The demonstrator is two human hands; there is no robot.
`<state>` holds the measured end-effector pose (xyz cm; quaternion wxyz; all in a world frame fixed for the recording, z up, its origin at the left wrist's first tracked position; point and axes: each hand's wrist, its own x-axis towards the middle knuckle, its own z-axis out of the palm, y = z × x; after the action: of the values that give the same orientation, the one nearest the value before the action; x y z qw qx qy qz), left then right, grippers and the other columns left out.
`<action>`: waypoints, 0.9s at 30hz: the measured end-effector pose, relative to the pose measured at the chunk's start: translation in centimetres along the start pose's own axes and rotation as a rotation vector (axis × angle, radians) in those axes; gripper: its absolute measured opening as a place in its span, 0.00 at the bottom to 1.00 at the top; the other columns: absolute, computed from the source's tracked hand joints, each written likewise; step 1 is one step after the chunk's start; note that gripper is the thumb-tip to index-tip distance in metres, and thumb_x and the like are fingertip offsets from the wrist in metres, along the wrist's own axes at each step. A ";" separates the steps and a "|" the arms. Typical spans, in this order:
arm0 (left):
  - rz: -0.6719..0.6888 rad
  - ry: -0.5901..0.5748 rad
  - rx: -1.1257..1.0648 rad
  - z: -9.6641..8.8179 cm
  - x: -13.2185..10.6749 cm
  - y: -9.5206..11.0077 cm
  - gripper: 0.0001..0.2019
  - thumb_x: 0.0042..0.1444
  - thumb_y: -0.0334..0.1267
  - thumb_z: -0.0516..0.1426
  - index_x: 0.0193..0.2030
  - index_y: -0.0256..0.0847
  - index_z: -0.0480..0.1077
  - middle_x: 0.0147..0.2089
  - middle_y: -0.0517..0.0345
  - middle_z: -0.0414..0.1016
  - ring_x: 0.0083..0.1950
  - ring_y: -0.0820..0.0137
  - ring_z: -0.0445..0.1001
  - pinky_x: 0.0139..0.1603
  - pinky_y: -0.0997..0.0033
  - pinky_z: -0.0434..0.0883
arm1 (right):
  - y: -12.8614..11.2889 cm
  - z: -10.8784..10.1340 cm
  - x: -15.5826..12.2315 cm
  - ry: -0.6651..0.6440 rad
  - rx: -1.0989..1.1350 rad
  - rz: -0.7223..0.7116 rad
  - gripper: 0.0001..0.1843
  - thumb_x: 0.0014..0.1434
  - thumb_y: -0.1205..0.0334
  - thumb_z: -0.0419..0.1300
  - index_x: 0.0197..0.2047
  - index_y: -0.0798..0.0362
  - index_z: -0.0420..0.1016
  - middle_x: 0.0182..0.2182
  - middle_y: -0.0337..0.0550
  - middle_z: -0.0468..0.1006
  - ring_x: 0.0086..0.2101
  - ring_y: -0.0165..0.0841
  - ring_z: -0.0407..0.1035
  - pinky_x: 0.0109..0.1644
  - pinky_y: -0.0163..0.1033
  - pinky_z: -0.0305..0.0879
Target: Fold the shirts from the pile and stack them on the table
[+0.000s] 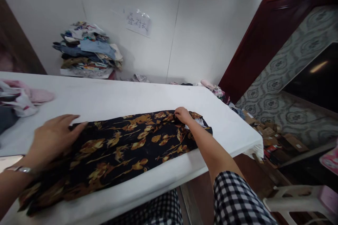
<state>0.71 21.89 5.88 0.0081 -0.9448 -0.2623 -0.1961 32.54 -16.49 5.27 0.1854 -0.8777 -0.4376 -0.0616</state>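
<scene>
One patterned cloth (126, 147), one sign (138, 23), one tall pile (91, 51) and one screen (314, 77) were in view, with two hands at the cloth. The cloth lay lengthwise along the near side of the one white table (163, 95). Its left part ran beneath and to the right of the left hand (52, 137), which was spread, thumb apart from the fingers; whether it pressed down, one could not tell. The right hand (183, 115) pinched the cloth's far edge near the right end, most of the cloth lying to its left.
</scene>
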 end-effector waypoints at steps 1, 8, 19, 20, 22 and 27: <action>0.069 0.001 -0.033 -0.8 -0.6 2.0 0.33 0.58 0.58 0.40 0.52 0.32 0.70 0.53 0.40 0.74 0.54 0.53 0.70 0.56 0.53 0.67 | 0.0 -0.2 -0.1 0.018 -0.003 0.025 0.10 0.57 0.71 0.58 0.36 0.53 0.81 0.38 0.46 0.80 0.43 0.36 0.71 0.53 0.40 0.63; 0.468 -0.186 -0.151 0.7 -3.5 8.7 0.19 0.59 0.49 0.48 0.42 0.42 0.76 0.51 0.49 0.76 0.53 0.57 0.71 0.54 0.56 0.65 | -1.1 -1.2 -1.6 0.101 -0.010 0.031 0.13 0.60 0.69 0.56 0.46 0.52 0.78 0.45 0.47 0.78 0.47 0.38 0.68 0.56 0.44 0.61; 0.041 -0.135 -0.369 -4.3 0.1 10.4 0.18 0.56 0.49 0.46 0.38 0.42 0.72 0.43 0.50 0.77 0.46 0.59 0.74 0.47 0.62 0.68 | -5.0 0.9 -2.4 0.227 -0.040 -0.041 0.08 0.62 0.68 0.54 0.38 0.53 0.75 0.37 0.47 0.76 0.41 0.38 0.65 0.49 0.41 0.61; 0.034 -0.128 -0.373 -4.5 0.2 10.5 0.18 0.55 0.49 0.46 0.38 0.42 0.72 0.43 0.50 0.77 0.46 0.59 0.74 0.48 0.62 0.68 | -5.8 1.1 -2.6 0.207 -0.010 -0.081 0.08 0.63 0.67 0.54 0.37 0.52 0.75 0.36 0.45 0.75 0.40 0.37 0.65 0.48 0.40 0.61; 0.018 -0.124 -0.381 -4.9 0.4 10.7 0.18 0.56 0.49 0.46 0.38 0.41 0.72 0.44 0.49 0.77 0.45 0.59 0.74 0.47 0.62 0.68 | -7.7 1.6 -3.0 0.134 0.025 -0.160 0.08 0.64 0.64 0.55 0.36 0.51 0.75 0.35 0.43 0.75 0.39 0.35 0.66 0.47 0.39 0.61; -0.012 -0.131 -0.381 -4.9 0.7 11.0 0.18 0.56 0.48 0.46 0.38 0.41 0.72 0.44 0.49 0.78 0.44 0.59 0.74 0.46 0.62 0.68 | -12.3 3.3 -3.4 0.147 -0.097 -0.072 0.23 0.58 0.48 0.61 0.52 0.53 0.71 0.48 0.53 0.74 0.50 0.44 0.63 0.54 0.48 0.59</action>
<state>4.98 12.14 11.68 -0.1892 -0.9384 -0.2259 -0.1805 20.57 -11.03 4.66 0.1721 -0.8623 -0.4508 -0.1536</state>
